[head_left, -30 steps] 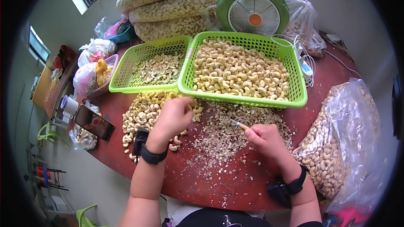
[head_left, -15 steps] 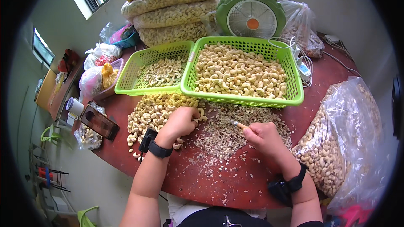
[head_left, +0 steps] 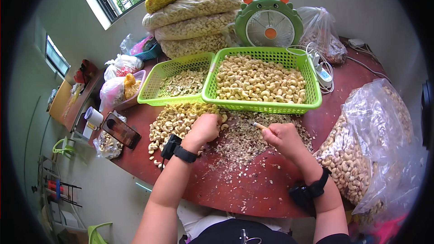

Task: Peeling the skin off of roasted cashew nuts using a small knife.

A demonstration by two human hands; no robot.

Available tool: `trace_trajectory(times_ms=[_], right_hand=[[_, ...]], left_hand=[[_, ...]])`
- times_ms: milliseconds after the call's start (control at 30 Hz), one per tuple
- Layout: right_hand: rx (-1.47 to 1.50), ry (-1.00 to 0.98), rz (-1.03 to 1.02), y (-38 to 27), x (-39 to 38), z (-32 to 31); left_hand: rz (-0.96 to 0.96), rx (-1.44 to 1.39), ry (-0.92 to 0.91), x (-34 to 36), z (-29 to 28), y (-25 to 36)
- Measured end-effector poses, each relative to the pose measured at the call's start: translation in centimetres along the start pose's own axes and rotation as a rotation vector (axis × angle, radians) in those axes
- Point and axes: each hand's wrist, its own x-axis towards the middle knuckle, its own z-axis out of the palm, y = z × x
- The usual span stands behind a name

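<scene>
My right hand [head_left: 285,139] is closed round the wooden handle of a small knife [head_left: 260,126], which points up and to the left. Its short metal end shows above the brown crumbs of nut skin [head_left: 242,147]. My left hand [head_left: 204,130] rests at the right edge of a heap of cashews [head_left: 171,122], its fingers curled downward. What those fingers hold is hidden by the hand. A few cashews [head_left: 224,122] lie just beside its fingertips. Both wrists wear black straps with small black boxes.
Behind the hands stand a green basket full of pale cashews [head_left: 260,101] and a green basket with fewer pieces [head_left: 169,100]. A large clear bag of cashews [head_left: 346,162] leans at the right. A phone [head_left: 121,130] stands at the left; a green fan [head_left: 270,20] stands behind.
The whole view has shifted a little, with the left side of the scene now further right. Both hands keep nearly the same places over the table, and the knife stays in my right hand.
</scene>
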Motion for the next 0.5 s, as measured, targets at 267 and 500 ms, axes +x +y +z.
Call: trace_trajectory(times_ms=[267, 500], right_hand=[[-0.014, -0.001, 0.029, 0.4, 0.1, 0.2], [-0.046, 0.017, -0.035, 1.4, 0.4, 0.7]], left_hand=[[-0.097, -0.047, -0.096, 0.2, -0.4, 0.9], [0.068, -0.107, 0.046, -0.9, 0.8, -0.1]])
